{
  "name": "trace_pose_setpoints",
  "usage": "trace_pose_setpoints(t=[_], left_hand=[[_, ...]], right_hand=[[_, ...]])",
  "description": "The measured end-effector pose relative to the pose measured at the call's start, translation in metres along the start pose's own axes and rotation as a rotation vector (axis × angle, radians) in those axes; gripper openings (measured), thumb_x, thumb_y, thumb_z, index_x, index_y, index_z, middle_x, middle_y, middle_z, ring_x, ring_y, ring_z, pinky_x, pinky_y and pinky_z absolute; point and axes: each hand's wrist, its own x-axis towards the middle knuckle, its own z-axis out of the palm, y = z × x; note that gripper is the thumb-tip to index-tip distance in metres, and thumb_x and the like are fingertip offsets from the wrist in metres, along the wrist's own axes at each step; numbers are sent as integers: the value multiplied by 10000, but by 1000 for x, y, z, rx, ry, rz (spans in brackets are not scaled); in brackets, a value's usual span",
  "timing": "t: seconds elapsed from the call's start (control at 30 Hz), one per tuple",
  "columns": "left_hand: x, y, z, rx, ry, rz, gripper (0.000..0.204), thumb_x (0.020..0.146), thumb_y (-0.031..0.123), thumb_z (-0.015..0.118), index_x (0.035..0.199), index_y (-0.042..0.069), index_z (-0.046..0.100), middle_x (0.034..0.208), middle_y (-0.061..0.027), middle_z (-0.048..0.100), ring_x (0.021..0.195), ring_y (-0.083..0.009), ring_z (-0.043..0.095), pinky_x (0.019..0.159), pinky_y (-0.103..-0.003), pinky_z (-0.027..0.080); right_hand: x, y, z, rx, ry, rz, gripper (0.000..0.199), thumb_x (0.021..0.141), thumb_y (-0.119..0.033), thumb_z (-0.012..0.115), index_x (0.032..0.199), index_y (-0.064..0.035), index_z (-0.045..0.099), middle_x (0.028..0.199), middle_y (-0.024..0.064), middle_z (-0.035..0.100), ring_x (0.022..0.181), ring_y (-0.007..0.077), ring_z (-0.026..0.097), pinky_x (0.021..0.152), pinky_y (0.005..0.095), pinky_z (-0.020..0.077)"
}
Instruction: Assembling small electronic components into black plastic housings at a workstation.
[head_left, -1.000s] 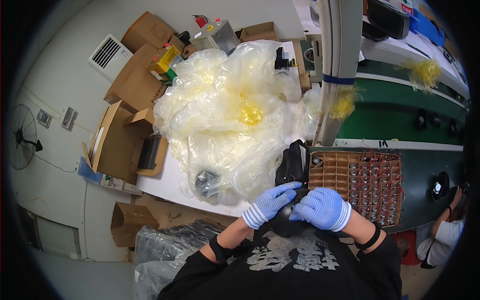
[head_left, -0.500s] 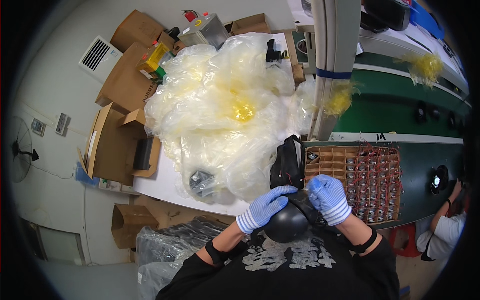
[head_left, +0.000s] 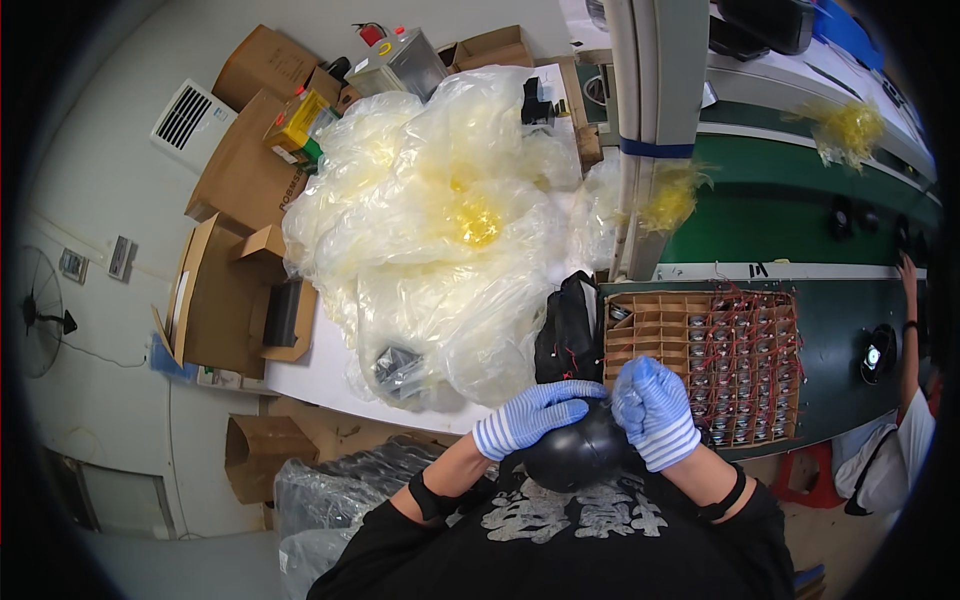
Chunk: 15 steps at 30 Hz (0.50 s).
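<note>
A glossy black rounded shell (head_left: 572,458) is close against my chest. My left hand (head_left: 532,416), in a blue-and-white striped glove, curls over its upper left side and holds it. My right hand (head_left: 655,408), gloved alike, is closed in a fist at the shell's upper right edge. Its fingers hide whatever they may be gripping. Just beyond my hands lies a black bag-like bundle (head_left: 570,335). Next to that, a cardboard tray with dividers (head_left: 648,345) holds rows of small round metal parts with red wires.
Clear, yellowish plastic bags (head_left: 440,230) heap over the white table (head_left: 330,375). Cardboard boxes (head_left: 225,300) and metal cans (head_left: 400,68) stand at the left and back. A grey post (head_left: 655,100) rises beside the green conveyor (head_left: 780,210). At right, a co-worker's arm (head_left: 910,340) reaches toward the conveyor.
My right fist has shifted slightly left, closer against the shell, while my left hand keeps its hold. The co-worker's arm at right has stretched farther forward. The whole view has shifted slightly.
</note>
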Motion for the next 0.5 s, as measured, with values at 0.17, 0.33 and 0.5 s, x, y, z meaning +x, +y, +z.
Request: trace_pose_setpoints(t=[0.17,0.33,0.5], left_hand=[[1,0,9,52,-71,104,388,911,267,540,1225,39,529,1175,-77,583,1085,-164,516,965,-305,390],[4,-2,7,138,-123,76,414,919,257,503,1245,1,497,1239,-129,537,1163,-237,483,1007,-337,356],[1,1,8,64,-114,68,420,917,268,500,1243,4,500,1250,-127,529,1175,-230,472,1012,-336,351]], right_hand=[[18,-45,7,672,235,100,229,903,-324,557,786,-132,515,575,-38,420,455,67,407,416,187,355],[76,-57,-57,483,311,-215,222,924,-295,532,797,-115,499,566,-53,379,434,59,323,380,203,256],[126,-66,-74,408,477,-228,217,913,-275,556,788,-113,483,571,-32,396,436,77,339,375,213,258]])
